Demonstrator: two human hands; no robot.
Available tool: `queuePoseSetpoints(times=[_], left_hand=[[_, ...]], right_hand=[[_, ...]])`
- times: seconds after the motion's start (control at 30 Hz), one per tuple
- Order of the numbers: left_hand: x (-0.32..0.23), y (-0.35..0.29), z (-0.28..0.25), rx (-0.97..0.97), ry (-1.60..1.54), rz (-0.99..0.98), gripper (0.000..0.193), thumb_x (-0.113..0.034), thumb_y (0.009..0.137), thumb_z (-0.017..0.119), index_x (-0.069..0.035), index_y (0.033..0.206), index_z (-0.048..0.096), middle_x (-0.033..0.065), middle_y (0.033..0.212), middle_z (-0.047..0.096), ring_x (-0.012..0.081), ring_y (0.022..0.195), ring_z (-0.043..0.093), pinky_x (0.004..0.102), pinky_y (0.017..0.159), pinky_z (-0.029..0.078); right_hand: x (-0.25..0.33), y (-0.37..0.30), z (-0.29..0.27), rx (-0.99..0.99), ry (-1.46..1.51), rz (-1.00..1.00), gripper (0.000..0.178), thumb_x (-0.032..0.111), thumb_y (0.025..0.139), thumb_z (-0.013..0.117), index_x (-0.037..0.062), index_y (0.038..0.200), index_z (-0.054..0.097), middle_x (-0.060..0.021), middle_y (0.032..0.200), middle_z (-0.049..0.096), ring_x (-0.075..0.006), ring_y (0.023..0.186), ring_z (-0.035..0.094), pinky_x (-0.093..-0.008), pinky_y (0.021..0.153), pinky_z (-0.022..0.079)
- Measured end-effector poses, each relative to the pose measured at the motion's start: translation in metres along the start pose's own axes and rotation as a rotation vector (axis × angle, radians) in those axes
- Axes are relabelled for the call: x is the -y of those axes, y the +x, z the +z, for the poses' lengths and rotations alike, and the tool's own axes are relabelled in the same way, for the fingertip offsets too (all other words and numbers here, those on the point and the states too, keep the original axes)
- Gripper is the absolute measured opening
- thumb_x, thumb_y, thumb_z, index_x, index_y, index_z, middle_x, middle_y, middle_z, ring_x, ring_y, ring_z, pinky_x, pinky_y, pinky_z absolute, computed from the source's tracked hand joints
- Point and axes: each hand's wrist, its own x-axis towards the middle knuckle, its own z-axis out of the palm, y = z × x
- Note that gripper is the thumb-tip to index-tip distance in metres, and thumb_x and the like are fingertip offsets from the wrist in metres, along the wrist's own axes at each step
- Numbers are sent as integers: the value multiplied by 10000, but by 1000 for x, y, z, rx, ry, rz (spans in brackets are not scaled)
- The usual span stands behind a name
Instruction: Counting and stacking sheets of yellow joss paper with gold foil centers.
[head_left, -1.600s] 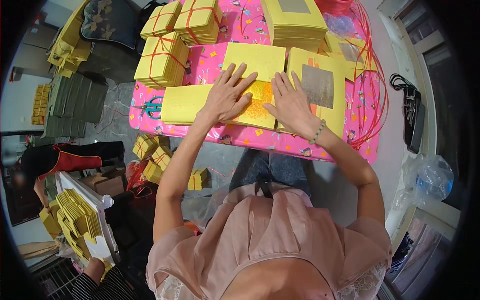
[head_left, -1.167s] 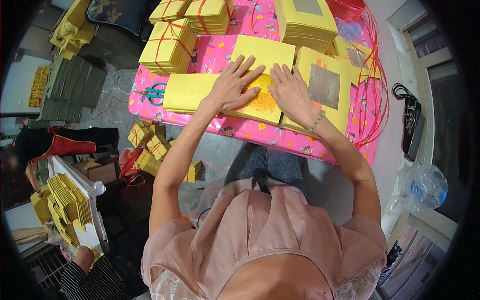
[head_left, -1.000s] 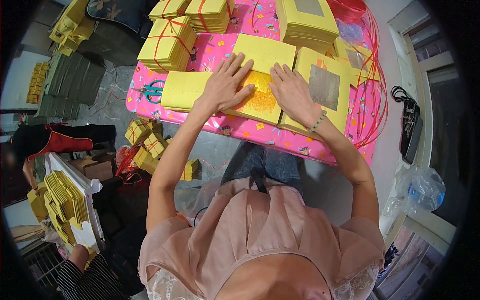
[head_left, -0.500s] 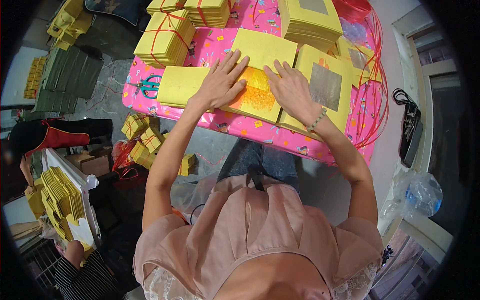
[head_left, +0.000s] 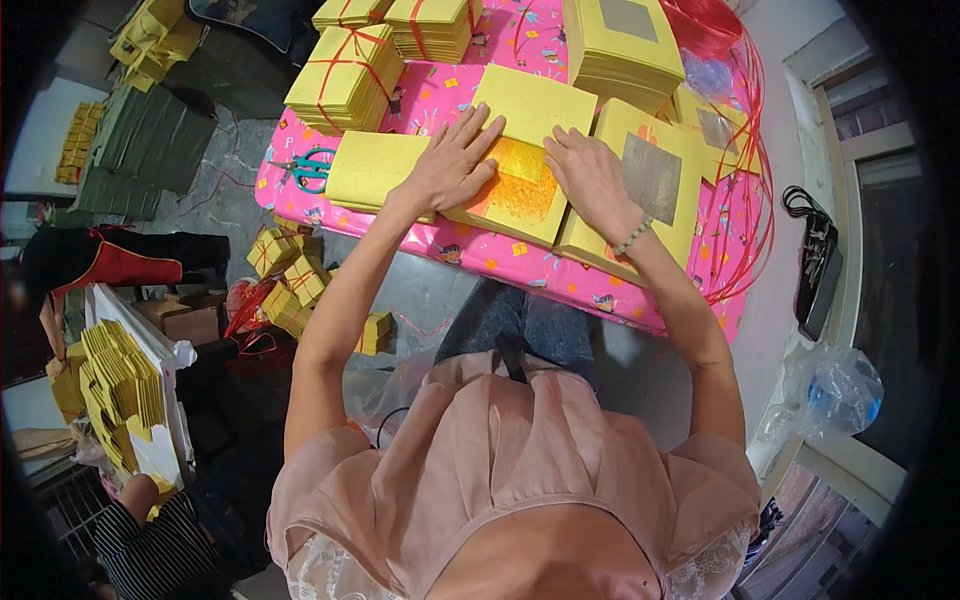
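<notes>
A stack of yellow paper sheets lies before me on a pink patterned tabletop, with a gold and orange patch showing on its near half. My left hand rests flat across the left side of this paper, fingers stretched out. At the right edge of the patch, my right hand has its fingers bent and drawn together on the paper sheet; its thumb is mostly hidden. A folded yellow paper pile lies left of my left hand. Under my right wrist is another yellow stack with a grey patch.
Teal-handled scissors lie near the table's left edge. Red-tied yellow bundles and a tall stack stand at the back. Red strings hang at the right. Tied bundles lie on the floor; other people are at left.
My right hand's fingers have gone from spread flat to bent and drawn together at the patch's edge. My left hand stays flat on the paper. The whole view has shifted slightly.
</notes>
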Motion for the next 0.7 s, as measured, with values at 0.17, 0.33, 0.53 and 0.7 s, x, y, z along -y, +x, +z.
queuePoseSetpoints(times=[0.17,0.33,0.53,0.7], left_hand=[[-18,-1,-9,-259,-62,-6,548,-260,945,485,-50,1444,400,213,1511,354,358,1430,291,489,1143,287],[-55,0,-22,-322,-516,-330,381,-129,891,580,2,1249,578,190,1132,665,363,893,679,395,788,556],[-47,30,-7,-165,-1433,-595,415,-243,976,567,110,1194,547,211,1052,661,237,790,716,307,673,615],[-52,54,-5,-176,-1665,-692,384,-229,966,592,114,1134,553,214,1035,663,259,818,721,302,685,634]], right_hand=[[-10,10,-3,80,78,112,167,199,824,695,45,772,656,-96,792,662,-263,752,666,-397,699,523],[-19,9,4,-23,78,53,173,177,838,667,46,729,637,-101,748,654,-268,691,658,-375,663,521],[-22,12,6,-115,14,-17,156,153,808,656,59,692,612,-88,693,624,-245,640,641,-348,632,512],[-25,13,6,-152,-7,-46,145,150,791,671,68,694,602,-76,663,601,-233,625,627,-348,649,505]])
